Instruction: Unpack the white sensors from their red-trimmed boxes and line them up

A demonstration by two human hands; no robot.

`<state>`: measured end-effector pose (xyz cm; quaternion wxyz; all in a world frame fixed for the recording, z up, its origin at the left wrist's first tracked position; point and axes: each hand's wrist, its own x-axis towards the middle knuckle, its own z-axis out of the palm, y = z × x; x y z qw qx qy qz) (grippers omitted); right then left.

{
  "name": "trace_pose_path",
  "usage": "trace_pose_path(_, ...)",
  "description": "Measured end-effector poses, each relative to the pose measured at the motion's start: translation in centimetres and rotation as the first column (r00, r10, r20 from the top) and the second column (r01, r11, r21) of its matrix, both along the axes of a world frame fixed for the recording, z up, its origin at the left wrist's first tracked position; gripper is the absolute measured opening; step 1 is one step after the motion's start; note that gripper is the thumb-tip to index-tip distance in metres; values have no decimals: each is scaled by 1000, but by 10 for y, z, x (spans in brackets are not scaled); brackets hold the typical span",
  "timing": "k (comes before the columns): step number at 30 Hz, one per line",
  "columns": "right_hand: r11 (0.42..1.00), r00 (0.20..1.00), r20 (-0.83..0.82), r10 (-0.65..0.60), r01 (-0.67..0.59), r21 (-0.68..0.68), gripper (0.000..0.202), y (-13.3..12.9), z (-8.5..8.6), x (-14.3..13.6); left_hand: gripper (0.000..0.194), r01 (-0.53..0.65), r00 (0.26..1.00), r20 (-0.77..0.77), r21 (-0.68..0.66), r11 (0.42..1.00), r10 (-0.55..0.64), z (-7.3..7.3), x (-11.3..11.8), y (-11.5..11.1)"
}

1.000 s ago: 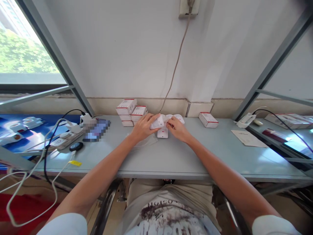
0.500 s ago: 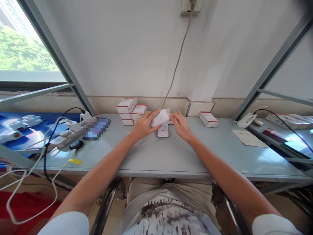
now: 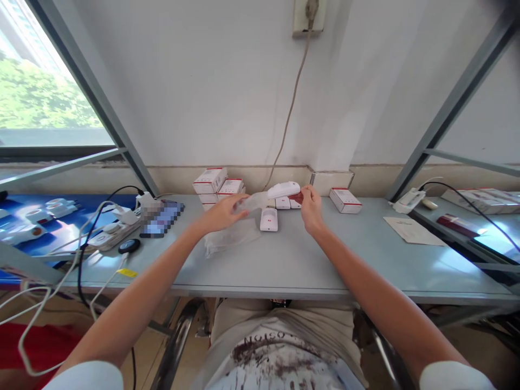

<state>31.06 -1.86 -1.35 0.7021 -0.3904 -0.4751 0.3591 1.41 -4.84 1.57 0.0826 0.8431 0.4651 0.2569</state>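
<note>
My right hand [image 3: 312,208] pinches one end of a white motion detector [image 3: 283,189], raised above the table. Trailing from the detector's other end is a clear plastic bag [image 3: 257,201], gripped between the fingers of my left hand [image 3: 223,212]. Whether the detector's tip is still inside the bag, I cannot tell. Beneath them, a similar white detector [image 3: 268,219] with a small red mark lies on the table. Behind it sit several more white units [image 3: 283,202], partly hidden by the raised one. Another crumpled clear bag [image 3: 231,238] rests near my left hand.
White-and-red boxes [image 3: 210,180] are stacked against the wall; a single box [image 3: 345,200] sits on the right. A phone [image 3: 161,218], a power strip [image 3: 114,230] and a black round device [image 3: 129,246] are on the left. A paper sheet [image 3: 413,231] lies right.
The detector has come mostly or fully out of its bag. My left hand has moved left with the bag, while my right hand now holds the detector.
</note>
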Motion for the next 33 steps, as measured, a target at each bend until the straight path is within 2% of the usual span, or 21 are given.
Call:
trace_pose_path(2,1000,1000,0,-7,7,5,32,0,-1,0,67,-34,999,-22,-8,999,34,0,-11,-12)
trace_pose_path(5,1000,1000,-8,12,-12,16,28,0,-4,-2,67,4,997,-82,-21,1000,-5,-5,-25,-31)
trace_pose_path(10,1000,1000,-4,8,-8,5,28,2,-7,-4,70,-31,979,-203,-26,999,25,-13,-36,-52)
trace_pose_path(14,1000,1000,26,-6,6,-7,29,5,-9,-3,77,-30,973,-227,49,998,40,-14,-30,-61)
trace_pose_path(18,1000,999,40,-16,16,2,32,8,-12,-2,77,40,977,-214,105,994,-17,-23,-12,-67)
trace_pose_path(21,998,990,126,-57,55,21,29,7,-12,-1,76,93,957,-271,-45,995,-102,-39,-5,-71)
trace_pose_path(23,997,981,181,-68,62,40,27,5,-11,0,74,61,943,-317,-150,987,-107,-48,-4,-74)
trace_pose_path(25,998,982,185,-42,34,43,27,1,-9,0,70,42,935,-338,-188,981,-105,-53,-4,-77)
trace_pose_path(29,1000,996,89,15,-17,18,28,-6,-4,0,67,61,935,-331,-210,976,-130,-46,-5,-77)
trace_pose_path(31,1000,999,47,21,-21,4,29,-7,-2,0,65,68,944,-304,-194,979,-126,-34,-5,-72)
trace_pose_path(33,999,999,25,19,-18,-27,28,-7,-2,1,63,71,969,-228,-103,992,-93,-18,-3,-62)
